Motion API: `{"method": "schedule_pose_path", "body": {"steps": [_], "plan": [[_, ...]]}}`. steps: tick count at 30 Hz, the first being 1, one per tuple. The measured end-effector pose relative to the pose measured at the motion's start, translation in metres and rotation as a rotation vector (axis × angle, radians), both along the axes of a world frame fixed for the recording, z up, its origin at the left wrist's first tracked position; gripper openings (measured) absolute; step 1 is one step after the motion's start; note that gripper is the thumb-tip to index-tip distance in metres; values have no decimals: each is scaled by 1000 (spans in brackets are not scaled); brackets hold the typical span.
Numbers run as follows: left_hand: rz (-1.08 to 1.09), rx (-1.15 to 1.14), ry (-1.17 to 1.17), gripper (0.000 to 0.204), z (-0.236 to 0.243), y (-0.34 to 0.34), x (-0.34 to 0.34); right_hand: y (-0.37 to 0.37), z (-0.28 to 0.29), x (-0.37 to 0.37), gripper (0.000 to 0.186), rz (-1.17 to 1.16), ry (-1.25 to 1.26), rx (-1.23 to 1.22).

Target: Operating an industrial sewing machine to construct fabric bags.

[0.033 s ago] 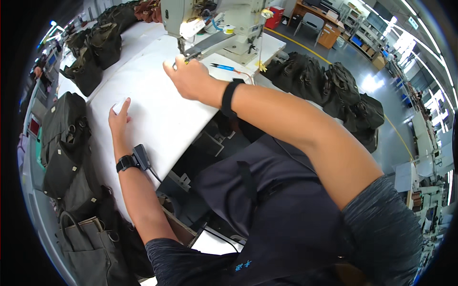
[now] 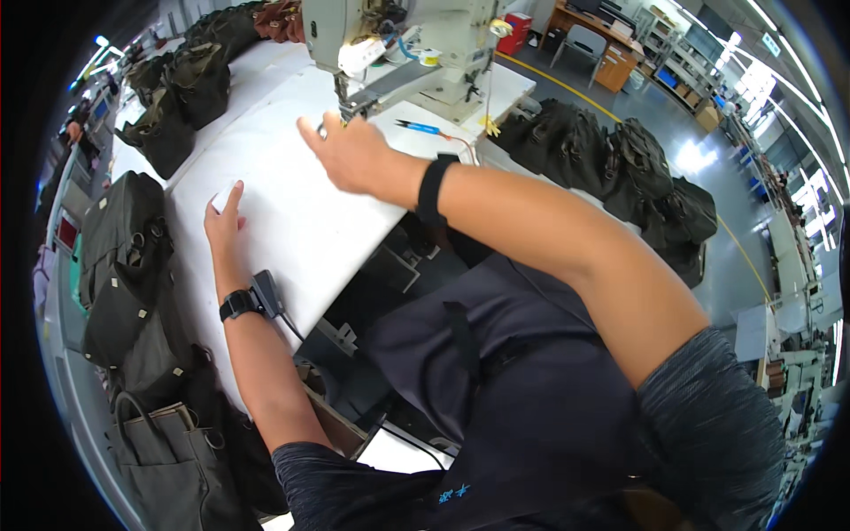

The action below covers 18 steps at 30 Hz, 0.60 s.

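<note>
My left hand (image 2: 227,209) rests over the white worktable (image 2: 283,230), thumb and bent finger apart; I cannot make out whether the white patch between them is a separate thing. My right hand (image 2: 350,155) is at the needle end of the sewing machine (image 2: 323,35), fingers spread and partly bent, hiding what lies beneath their tips. Beside it, to the right, a blue pointed tool (image 2: 418,126) lies on the table near a thin cord. A yellow-and-white spool (image 2: 429,58) sits on the machine.
Dark green bags are heaped at the left (image 2: 124,274), back left (image 2: 190,84) and right (image 2: 602,168). Brown items (image 2: 279,22) lie behind. An office desk (image 2: 593,44), a chair and shelving stand across the aisle. Other people (image 2: 75,133) are at the far left.
The whole view has shifted very slightly. My right hand's fingers sit a touch lower and further left against the machine; my left hand looks much the same.
</note>
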State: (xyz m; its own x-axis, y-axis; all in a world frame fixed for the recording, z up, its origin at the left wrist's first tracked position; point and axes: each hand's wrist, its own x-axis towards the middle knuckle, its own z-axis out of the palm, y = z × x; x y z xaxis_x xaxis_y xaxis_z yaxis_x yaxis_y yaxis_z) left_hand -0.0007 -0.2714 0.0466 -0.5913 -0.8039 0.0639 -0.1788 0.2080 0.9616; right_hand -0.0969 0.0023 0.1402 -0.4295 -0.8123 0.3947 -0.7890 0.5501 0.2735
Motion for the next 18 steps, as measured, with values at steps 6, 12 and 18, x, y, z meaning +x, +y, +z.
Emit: {"method": "schedule_pose_path", "body": {"steps": [6, 12, 18], "plan": [[-180, 177, 804, 53, 63, 20, 8, -61, 0, 36, 110, 392, -438, -512], [-230, -272, 574, 37, 92, 67, 14, -98, -11, 30, 115, 635, -687, -759], [-167, -564, 347, 43, 90, 93, 22, -94, -57, 18, 120, 732, -825, -883]]}}
